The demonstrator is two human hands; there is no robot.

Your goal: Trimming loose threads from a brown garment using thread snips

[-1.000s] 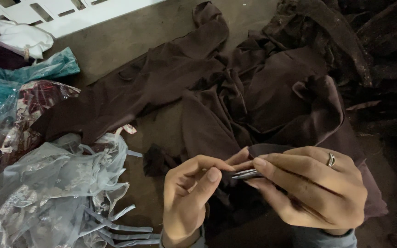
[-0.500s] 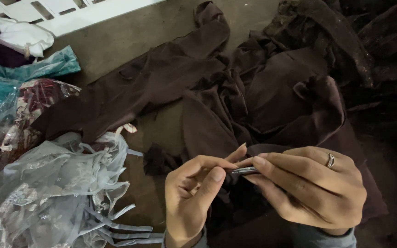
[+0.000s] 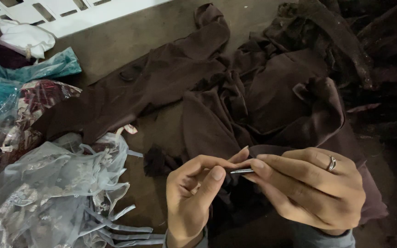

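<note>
Right hand (image 3: 311, 188), one ring on a finger, pinches a small metal tool (image 3: 241, 171) at the fingertips. Left hand (image 3: 194, 193) meets it, thumb and forefinger closed on the tool's tip, over a fold of dark brown garment (image 3: 272, 92). That garment sprawls across the floor (image 3: 129, 36). Left of the hands: one pale blue sheer fabric heap (image 3: 47, 193), one teal cloth (image 3: 37, 71), one white bundle (image 3: 26, 39)

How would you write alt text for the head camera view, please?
Two bare hands meet low in the frame: the right hand, wearing a ring, and the left hand pinch a small metal tool over dark brown fabric. Pale blue sheer cloth lies left.
</note>
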